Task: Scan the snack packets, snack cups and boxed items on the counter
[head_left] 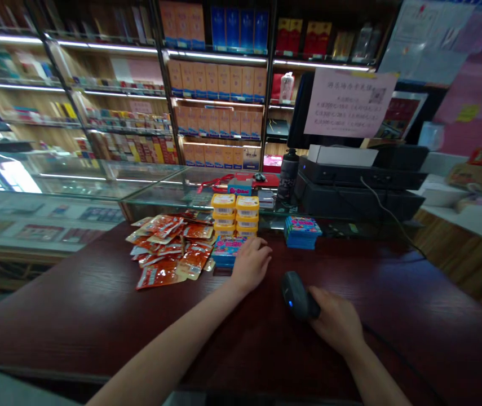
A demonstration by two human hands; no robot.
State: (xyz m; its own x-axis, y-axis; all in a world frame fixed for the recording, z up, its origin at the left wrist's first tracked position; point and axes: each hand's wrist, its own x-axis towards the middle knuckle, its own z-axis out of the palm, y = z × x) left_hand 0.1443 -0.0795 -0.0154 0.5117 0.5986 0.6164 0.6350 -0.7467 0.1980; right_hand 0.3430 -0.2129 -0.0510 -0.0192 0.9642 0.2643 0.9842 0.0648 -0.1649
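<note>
My left hand (252, 262) is at the right end of a small stack of blue, brightly printed packs (224, 251), its fingers curled round that end and the thumb hidden. Wrapped in my right hand (339, 318) is the handle of a black barcode scanner (295, 294), with a blue light glowing on its head. Right behind the blue packs, yellow-lidded plastic tubs (235, 216) stand in two columns. To their left lies a loose heap of orange-red snack pouches (172, 242). Another stack of blue packs (302, 232) sits farther right, apart from both hands.
The dark wooden counter (97, 316) meets a glass display case (156, 194) behind. A black bottle (288, 175) stands beside a black machine (359, 197) and a monitor carrying a paper notice (348, 104). The scanner's cable (397, 352) trails right. Stocked shelves (217, 101) line the wall.
</note>
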